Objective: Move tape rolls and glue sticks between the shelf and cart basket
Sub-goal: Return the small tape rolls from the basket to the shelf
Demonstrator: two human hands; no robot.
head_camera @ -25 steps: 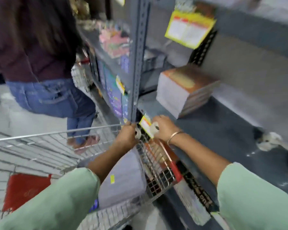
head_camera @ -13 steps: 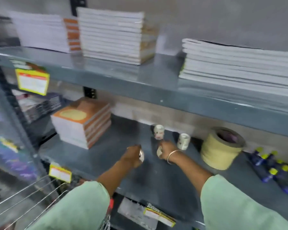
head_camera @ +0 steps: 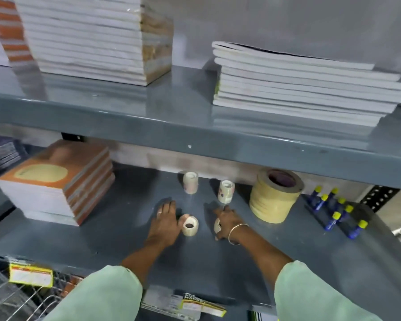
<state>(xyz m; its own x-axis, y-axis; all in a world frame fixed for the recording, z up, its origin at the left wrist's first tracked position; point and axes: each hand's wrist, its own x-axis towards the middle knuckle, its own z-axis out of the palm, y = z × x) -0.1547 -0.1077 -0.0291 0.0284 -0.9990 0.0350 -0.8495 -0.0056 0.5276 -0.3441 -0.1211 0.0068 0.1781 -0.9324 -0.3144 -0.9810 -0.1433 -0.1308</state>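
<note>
While both hands (head_camera: 166,222) rest on shelf (head_camera: 125,237), tape rolls (head_camera: 190,225) beside them, cart basket (head_camera: 14,302) corner

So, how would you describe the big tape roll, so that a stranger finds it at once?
Look at the lower grey shelf, right of both hands. The big tape roll stands there as a tall stack of cream masking tape, between the small white rolls and the blue glue bottles. It is far wider than any other roll.
</note>
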